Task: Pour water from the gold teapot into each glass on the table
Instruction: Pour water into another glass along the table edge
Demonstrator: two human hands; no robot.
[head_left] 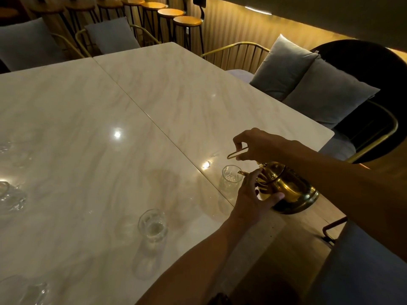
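The gold teapot (290, 190) is tilted to the left over the table's near right edge. Its spout reaches the rim of a clear cut glass (230, 182). My right hand (257, 146) grips the teapot's thin gold handle from above. My left hand (253, 199) presses against the pot's body and lid. A second glass (152, 227) stands nearer me to the left. Further glasses sit at the left edge (8, 197) and at the bottom left (33, 291).
The marble table (132, 106) is two slabs with a seam running diagonally. Gold-framed chairs with grey cushions (308, 84) stand on the right and far sides. A row of bar stools (171, 18) lines the back wall.
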